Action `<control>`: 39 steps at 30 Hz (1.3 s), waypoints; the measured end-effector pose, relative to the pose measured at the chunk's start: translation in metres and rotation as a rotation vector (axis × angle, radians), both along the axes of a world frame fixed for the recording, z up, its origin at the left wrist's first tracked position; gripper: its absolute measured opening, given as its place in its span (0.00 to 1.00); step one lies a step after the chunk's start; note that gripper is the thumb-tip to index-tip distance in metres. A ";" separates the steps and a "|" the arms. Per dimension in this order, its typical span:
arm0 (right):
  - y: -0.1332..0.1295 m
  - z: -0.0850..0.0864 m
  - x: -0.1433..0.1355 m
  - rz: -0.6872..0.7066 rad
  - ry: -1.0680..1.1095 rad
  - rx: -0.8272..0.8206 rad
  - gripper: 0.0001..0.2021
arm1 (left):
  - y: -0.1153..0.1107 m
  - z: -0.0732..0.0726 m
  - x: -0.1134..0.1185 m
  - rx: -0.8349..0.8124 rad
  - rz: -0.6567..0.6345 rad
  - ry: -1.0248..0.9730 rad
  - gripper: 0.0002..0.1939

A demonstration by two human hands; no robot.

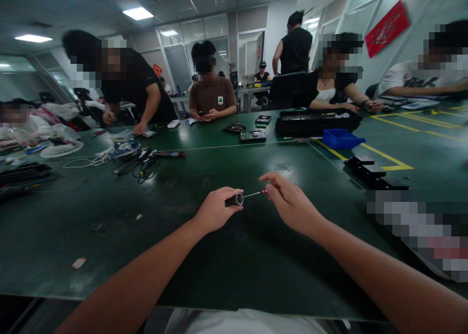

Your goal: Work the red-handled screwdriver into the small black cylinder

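Near the middle of the view, my left hand (216, 209) is wrapped round a dark cylindrical part (234, 200) with a pale ring at its end, which faces right. My right hand (287, 197) pinches the red handle of a thin screwdriver (263, 192) between thumb and a finger, with the index finger raised. The metal shaft points left, and its tip is at the ringed end of the cylinder; whether it reaches inside cannot be made out. Both hands are just above the green table (219, 270).
Cables (141, 163) and a pen-like tool (171, 154) lie at left centre. Circuit boards (253, 136), a long black housing (318, 122) and a blue tray (341, 138) stand farther back. Black brackets (376, 173) are at right. Several people are around the table.
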State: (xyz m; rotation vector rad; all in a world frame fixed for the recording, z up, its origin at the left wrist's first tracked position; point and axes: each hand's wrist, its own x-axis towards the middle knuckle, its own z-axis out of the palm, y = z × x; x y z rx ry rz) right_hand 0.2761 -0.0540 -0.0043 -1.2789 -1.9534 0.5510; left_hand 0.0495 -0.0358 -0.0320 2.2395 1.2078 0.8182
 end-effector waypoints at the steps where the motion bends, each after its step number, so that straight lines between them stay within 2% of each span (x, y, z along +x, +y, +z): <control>1: 0.000 0.000 0.000 0.006 0.006 -0.013 0.14 | 0.000 -0.001 -0.001 -0.003 0.000 -0.002 0.20; 4: 0.001 -0.001 0.001 -0.001 0.026 -0.036 0.14 | 0.000 -0.002 -0.001 0.002 -0.012 0.001 0.20; 8: 0.003 -0.003 0.001 -0.051 0.028 -0.024 0.20 | -0.001 -0.001 0.001 0.003 -0.018 0.006 0.20; 16: 0.003 -0.003 0.001 0.004 0.051 -0.052 0.16 | 0.001 -0.002 0.000 0.013 0.007 0.005 0.20; 21: 0.003 -0.001 0.000 -0.028 0.078 -0.102 0.17 | 0.002 -0.004 -0.001 0.028 -0.002 -0.023 0.20; 29: -0.002 0.001 -0.001 -0.014 0.067 -0.058 0.17 | 0.001 -0.001 -0.001 0.016 0.021 -0.026 0.19; 35: 0.001 0.000 -0.001 -0.019 0.091 -0.087 0.16 | 0.001 -0.003 -0.001 0.021 0.020 -0.019 0.19; 39: -0.002 0.000 -0.002 -0.016 0.119 -0.077 0.12 | 0.002 -0.003 -0.002 0.027 0.043 -0.007 0.19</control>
